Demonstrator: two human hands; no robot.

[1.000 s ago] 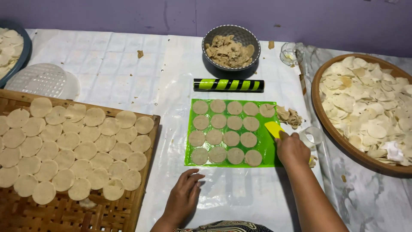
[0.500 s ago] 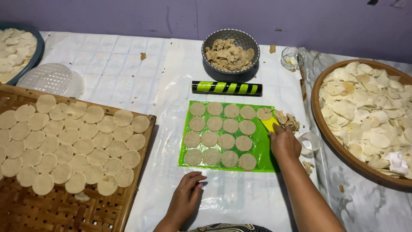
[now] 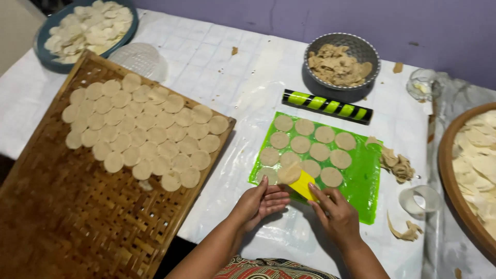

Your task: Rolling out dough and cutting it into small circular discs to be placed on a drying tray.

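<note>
Lifting a dough round off the green mat with a yellow scraper

The right hand (image 3: 338,217) pinches the yellow scraper (image 3: 305,185), its blade slid under a dough round (image 3: 289,173) at the near edge of the green mat (image 3: 361,181). The left hand (image 3: 261,201) lies cupped just beside it, fingertips seemingly touching the round, though the overlap hides the contact. A woven tray (image 3: 77,222) of rounds sits to the left.

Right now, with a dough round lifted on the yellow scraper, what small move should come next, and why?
Probably slide the dough round off the yellow scraper into the left hand. The right hand holds the scraper beside the left hand's open fingers, and the round overhangs the blade at the green mat edge.
</note>
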